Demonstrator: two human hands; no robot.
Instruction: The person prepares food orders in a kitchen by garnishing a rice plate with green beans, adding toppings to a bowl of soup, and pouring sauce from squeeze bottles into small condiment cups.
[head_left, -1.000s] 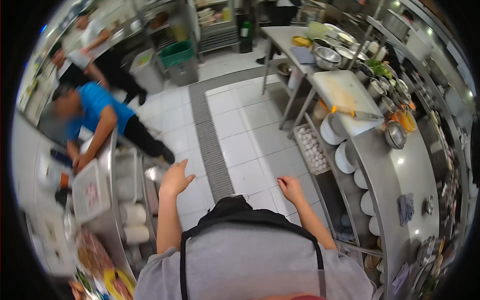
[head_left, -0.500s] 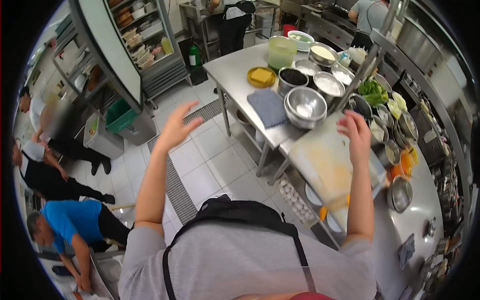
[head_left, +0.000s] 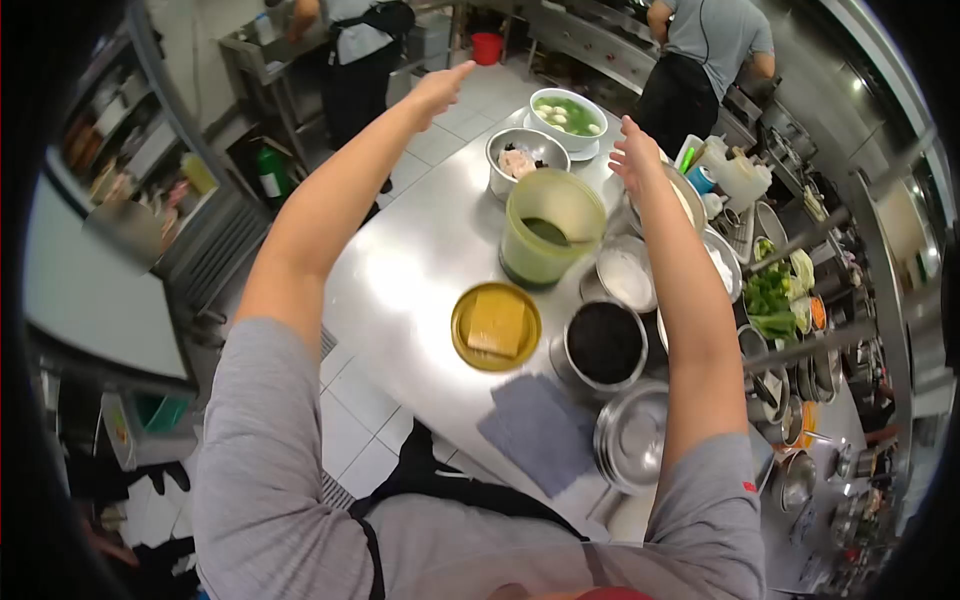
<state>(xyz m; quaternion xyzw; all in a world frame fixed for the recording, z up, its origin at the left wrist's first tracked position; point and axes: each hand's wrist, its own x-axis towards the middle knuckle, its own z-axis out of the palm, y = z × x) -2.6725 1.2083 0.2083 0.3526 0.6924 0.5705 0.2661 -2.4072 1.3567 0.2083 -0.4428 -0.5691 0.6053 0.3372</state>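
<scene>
Both arms reach forward over the metal table (head_left: 400, 255), the hands apart on either side of a white bowl (head_left: 568, 118) at its far end. The bowl holds pale pieces in green liquid and sits on a white plate. The left hand (head_left: 437, 95), to the bowl's left, holds nothing, its fingers stretched out. The right hand (head_left: 637, 158), to the bowl's right, is open too, its fingers spread and slightly bent, with nothing in its grip. Just nearer than the white bowl is a metal bowl (head_left: 515, 165) with pink and black food. Nearer still are a green tub (head_left: 553, 230), a yellow dish (head_left: 462, 325) with a yellow block (head_left: 497, 322) in it, and, to the dish's right, a pot of black food (head_left: 605, 343). A folded grey cloth (head_left: 540, 432) lies at the near side, left of some stacked metal bowls (head_left: 635, 435).
</scene>
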